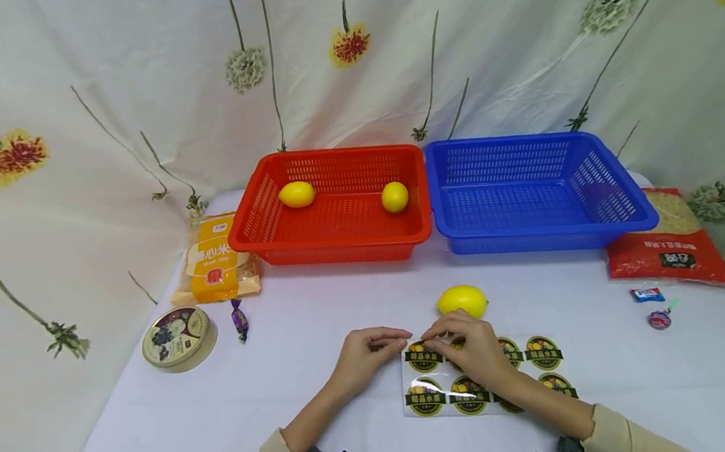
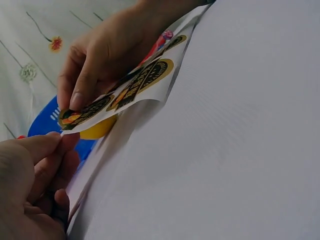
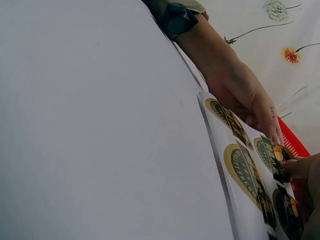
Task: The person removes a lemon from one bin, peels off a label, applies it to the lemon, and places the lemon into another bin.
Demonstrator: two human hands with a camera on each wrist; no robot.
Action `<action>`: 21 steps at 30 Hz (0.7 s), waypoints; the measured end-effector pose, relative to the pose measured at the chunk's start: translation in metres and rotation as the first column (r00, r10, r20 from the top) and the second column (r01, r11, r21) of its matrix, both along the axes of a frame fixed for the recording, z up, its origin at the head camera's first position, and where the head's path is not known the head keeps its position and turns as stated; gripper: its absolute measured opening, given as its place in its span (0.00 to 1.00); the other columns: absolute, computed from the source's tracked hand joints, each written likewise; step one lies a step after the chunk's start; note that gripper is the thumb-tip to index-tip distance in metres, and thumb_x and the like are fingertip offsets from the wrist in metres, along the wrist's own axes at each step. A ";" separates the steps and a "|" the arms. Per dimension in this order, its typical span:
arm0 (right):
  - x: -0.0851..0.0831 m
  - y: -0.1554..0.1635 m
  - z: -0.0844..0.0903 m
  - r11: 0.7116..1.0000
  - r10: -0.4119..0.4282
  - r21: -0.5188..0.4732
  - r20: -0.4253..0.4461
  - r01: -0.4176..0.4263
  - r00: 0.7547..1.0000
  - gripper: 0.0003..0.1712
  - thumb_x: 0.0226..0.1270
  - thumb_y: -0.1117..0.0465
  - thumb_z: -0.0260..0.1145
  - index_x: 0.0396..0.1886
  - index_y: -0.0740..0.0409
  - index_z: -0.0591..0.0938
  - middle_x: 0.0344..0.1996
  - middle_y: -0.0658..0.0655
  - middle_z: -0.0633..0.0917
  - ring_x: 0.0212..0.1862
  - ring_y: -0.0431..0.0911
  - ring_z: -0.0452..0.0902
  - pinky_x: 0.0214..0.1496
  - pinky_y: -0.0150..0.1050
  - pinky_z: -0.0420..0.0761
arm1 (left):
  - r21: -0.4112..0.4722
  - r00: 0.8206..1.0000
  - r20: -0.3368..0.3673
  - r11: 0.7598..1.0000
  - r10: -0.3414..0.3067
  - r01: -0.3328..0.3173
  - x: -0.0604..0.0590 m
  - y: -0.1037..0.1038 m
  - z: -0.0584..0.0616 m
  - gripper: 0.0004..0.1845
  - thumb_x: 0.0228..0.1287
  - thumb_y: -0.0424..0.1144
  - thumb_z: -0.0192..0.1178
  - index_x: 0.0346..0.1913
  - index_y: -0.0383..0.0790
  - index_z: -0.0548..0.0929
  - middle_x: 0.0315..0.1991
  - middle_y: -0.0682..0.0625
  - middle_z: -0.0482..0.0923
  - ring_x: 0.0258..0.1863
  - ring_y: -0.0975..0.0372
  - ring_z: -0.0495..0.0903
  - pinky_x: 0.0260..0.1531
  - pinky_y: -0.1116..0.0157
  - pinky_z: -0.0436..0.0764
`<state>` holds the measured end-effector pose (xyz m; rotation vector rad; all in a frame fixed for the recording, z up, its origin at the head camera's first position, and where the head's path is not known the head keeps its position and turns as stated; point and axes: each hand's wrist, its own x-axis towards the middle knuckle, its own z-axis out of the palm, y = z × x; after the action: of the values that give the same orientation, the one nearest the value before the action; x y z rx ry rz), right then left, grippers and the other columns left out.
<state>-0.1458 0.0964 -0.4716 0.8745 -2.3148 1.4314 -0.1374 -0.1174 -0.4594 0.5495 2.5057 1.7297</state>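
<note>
A white sheet of round black-and-gold stickers (image 1: 425, 398) lies on the table, its far left corner lifted between the hands. My left hand (image 1: 366, 358) pinches that corner between thumb and fingers, as the left wrist view shows close up. At the corner sticker (image 3: 272, 157), my right hand (image 1: 474, 353) pinches the sheet's edge, thumb on the printed face. The right hand and forearm cover part of the other stickers. Just beyond the right fingers, a yellow lemon (image 1: 463, 301) sits on the table.
At the back stand a red basket (image 1: 338, 252) holding two lemons and a blue basket (image 1: 532, 239). To the left are a yellow snack bag (image 1: 215, 261), a round tin (image 1: 179, 338) and a purple-wrapped candy (image 1: 240, 320). A red bag (image 1: 667, 251) and small candies (image 1: 648, 295) lie right.
</note>
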 end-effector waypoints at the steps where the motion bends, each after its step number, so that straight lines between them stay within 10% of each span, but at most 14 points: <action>1: 0.000 0.001 0.000 1.000 0.007 -0.005 0.010 -0.007 1.000 0.06 0.53 0.64 0.71 0.32 0.50 0.85 0.32 0.43 0.83 0.34 0.37 0.75 0.32 0.29 0.79 | 0.002 1.000 0.008 1.000 0.011 -0.011 -0.002 0.000 -0.004 0.09 0.59 0.33 0.62 0.42 0.36 0.85 0.35 0.49 0.84 0.34 0.66 0.82 0.35 0.71 0.79; 10: 0.026 0.016 0.042 0.994 0.080 -0.081 0.075 -0.073 0.994 0.08 0.50 0.72 0.70 0.31 0.59 0.85 0.30 0.52 0.84 0.36 0.43 0.77 0.42 0.33 0.76 | -0.034 0.996 -0.070 0.998 0.054 -0.057 -0.010 -0.001 -0.021 0.07 0.54 0.40 0.67 0.38 0.46 0.87 0.29 0.58 0.84 0.26 0.69 0.80 0.26 0.71 0.78; 16: 0.024 0.051 0.052 0.996 -0.059 -0.060 0.122 0.066 0.991 0.09 0.51 0.72 0.70 0.32 0.58 0.85 0.29 0.50 0.84 0.37 0.43 0.74 0.46 0.32 0.72 | -0.168 0.938 -0.328 0.970 0.115 -0.177 -0.022 0.004 -0.012 0.11 0.50 0.40 0.70 0.39 0.45 0.85 0.23 0.60 0.78 0.23 0.70 0.74 0.23 0.72 0.75; 21: 0.002 0.080 0.047 0.980 -0.196 0.019 0.198 0.196 0.960 0.06 0.54 0.62 0.70 0.33 0.49 0.86 0.30 0.44 0.84 0.35 0.40 0.72 0.39 0.40 0.73 | -0.147 0.939 -0.344 0.987 0.002 -0.056 -0.045 0.028 -0.001 0.30 0.45 0.42 0.73 0.55 0.42 0.78 0.44 0.51 0.81 0.43 0.64 0.78 0.41 0.67 0.78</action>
<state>-0.1435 0.1760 -0.4241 0.5025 -2.4631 1.4925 -0.1828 -0.0889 -0.4609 0.8729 2.8617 1.5417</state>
